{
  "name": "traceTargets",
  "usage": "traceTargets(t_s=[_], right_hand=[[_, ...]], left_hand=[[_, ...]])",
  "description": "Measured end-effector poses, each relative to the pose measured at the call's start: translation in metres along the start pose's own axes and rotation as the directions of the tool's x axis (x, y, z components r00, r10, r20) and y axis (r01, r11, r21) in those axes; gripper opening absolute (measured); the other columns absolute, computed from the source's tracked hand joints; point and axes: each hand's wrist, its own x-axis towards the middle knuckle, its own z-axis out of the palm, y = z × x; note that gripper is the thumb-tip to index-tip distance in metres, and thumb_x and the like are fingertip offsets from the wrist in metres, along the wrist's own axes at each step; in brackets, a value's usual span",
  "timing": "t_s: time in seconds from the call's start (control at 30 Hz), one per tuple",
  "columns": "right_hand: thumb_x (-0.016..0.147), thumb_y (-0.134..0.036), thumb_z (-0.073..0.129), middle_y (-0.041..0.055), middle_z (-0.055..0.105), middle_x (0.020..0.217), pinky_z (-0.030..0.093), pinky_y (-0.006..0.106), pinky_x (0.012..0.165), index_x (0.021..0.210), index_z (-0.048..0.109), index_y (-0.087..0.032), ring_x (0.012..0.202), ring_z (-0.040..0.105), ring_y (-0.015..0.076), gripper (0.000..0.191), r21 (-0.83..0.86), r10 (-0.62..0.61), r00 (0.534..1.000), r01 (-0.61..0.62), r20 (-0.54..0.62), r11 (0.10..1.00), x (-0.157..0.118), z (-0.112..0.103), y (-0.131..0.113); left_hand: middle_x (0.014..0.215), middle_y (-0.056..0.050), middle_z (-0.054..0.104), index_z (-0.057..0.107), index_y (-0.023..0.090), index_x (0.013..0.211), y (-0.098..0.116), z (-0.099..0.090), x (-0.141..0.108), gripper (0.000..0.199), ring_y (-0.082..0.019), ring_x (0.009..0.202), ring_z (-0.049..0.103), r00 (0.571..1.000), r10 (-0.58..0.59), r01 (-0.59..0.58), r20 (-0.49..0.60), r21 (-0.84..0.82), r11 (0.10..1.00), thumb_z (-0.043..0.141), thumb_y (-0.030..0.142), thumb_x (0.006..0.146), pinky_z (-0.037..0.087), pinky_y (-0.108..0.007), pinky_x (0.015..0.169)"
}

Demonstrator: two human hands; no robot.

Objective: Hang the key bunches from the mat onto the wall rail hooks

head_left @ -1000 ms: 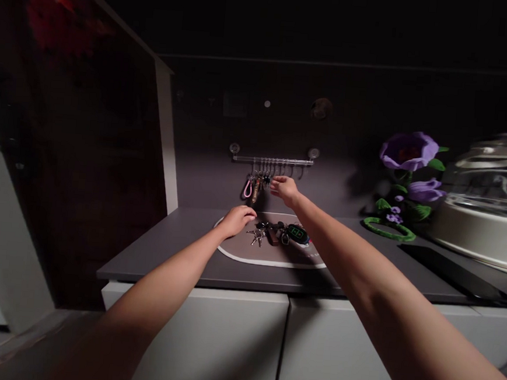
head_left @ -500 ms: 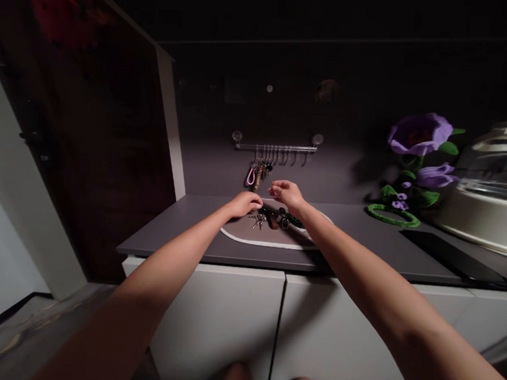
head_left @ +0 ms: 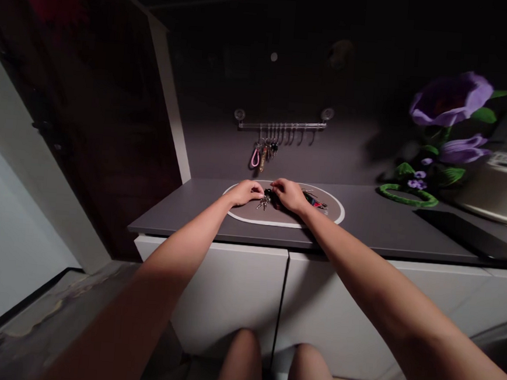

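Note:
My left hand (head_left: 245, 193) rests at the left of an oval brown mat with a white rim (head_left: 277, 223), its fingers curled together with the thumb. Right beside its fingertips lies a bunch of silver keys (head_left: 263, 203). Over the middle of the mat, my right hand (head_left: 289, 196) reaches down with bent fingers among dark items, covering part of them. Whatever either hand pinches is too small or hidden to name. To the right of my right hand, a small pile with red, green and dark pieces (head_left: 315, 202) shows on the mat.
A clear rail (head_left: 282, 125) with several hooks is fixed to the wall; a pink loop (head_left: 255, 156) and keys hang at its left. Purple flowers (head_left: 451, 100), a black flat slab (head_left: 465, 233) and a cream appliance (head_left: 506, 189) stand at the right of the grey counter (head_left: 177, 210).
My right hand has come down from near the hanging keys to the items on the mat. My left hand stays beside the silver keys. The view has shifted, with the counter higher in it.

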Motion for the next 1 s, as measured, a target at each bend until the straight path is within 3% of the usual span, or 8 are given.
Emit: traceTargets(t_s=[0.2, 0.5, 0.7, 0.83, 1.0], right_hand=[[0.079, -0.017, 0.048, 0.0082, 0.067, 0.092, 0.041, 0.025, 0.078, 0.096, 0.065, -0.016, 0.086, 0.06, 0.0176, 0.023, -0.096, -0.05, 0.999, 0.05, 0.008, 0.994, 0.0048, 0.0072, 0.0052], [0.078, -0.015, 0.049, 0.008, 0.067, 0.089, 0.04, 0.025, 0.079, 0.094, 0.065, -0.016, 0.086, 0.06, 0.018, 0.023, -0.095, -0.04, 0.999, 0.042, 0.017, 0.995, 0.0069, 0.0053, 0.0041], [0.078, -0.017, 0.05, 0.0066, 0.067, 0.093, 0.04, 0.024, 0.081, 0.095, 0.065, -0.018, 0.088, 0.059, 0.0168, 0.022, -0.107, -0.028, 0.999, 0.03, 0.024, 0.994, 0.008, 0.0051, 0.0031], [0.078, -0.017, 0.05, 0.0068, 0.067, 0.089, 0.041, 0.025, 0.08, 0.094, 0.065, -0.018, 0.085, 0.059, 0.0169, 0.022, -0.091, -0.032, 0.999, 0.034, 0.03, 0.995, 0.0095, 0.0067, 0.0055], [0.077, -0.018, 0.052, 0.0058, 0.067, 0.084, 0.041, 0.025, 0.08, 0.093, 0.064, -0.018, 0.079, 0.059, 0.0153, 0.02, -0.022, -0.026, 1.0, 0.026, 0.014, 0.999, 0.01, 0.0073, 0.007]], left_hand=[[0.076, -0.003, 0.065, 0.063, 0.012, 0.073, -0.0026, 0.0003, 0.0004, 0.015, -0.013, 0.074, 0.056, 0.999, -0.007, 0.008, -0.034, 0.024, 1.0, 0.057, 0.026, 0.071, 0.041, -0.026, 0.074], [0.072, -0.002, 0.062, 0.061, 0.012, 0.073, -0.0082, 0.0024, 0.0022, 0.012, -0.012, 0.069, 0.053, 0.982, -0.114, 0.107, -0.153, -0.049, 0.993, 0.058, 0.024, 0.07, 0.041, -0.026, 0.071], [0.064, 0.0, 0.058, 0.058, 0.011, 0.073, -0.0079, 0.0027, 0.0041, 0.013, -0.009, 0.061, 0.05, 0.95, -0.228, 0.162, -0.215, -0.287, 0.944, 0.061, 0.023, 0.07, 0.042, -0.027, 0.07], [0.063, 0.0, 0.057, 0.056, 0.011, 0.072, -0.0059, 0.0026, 0.0061, 0.01, -0.007, 0.058, 0.051, 0.924, -0.317, 0.177, -0.212, -0.499, 0.848, 0.061, 0.019, 0.071, 0.044, -0.027, 0.07], [0.072, -0.001, 0.06, 0.054, 0.012, 0.074, -0.0011, 0.0, 0.0066, 0.011, -0.007, 0.068, 0.056, 0.889, -0.418, 0.192, -0.188, -0.676, 0.712, 0.062, 0.019, 0.073, 0.046, -0.029, 0.078]])
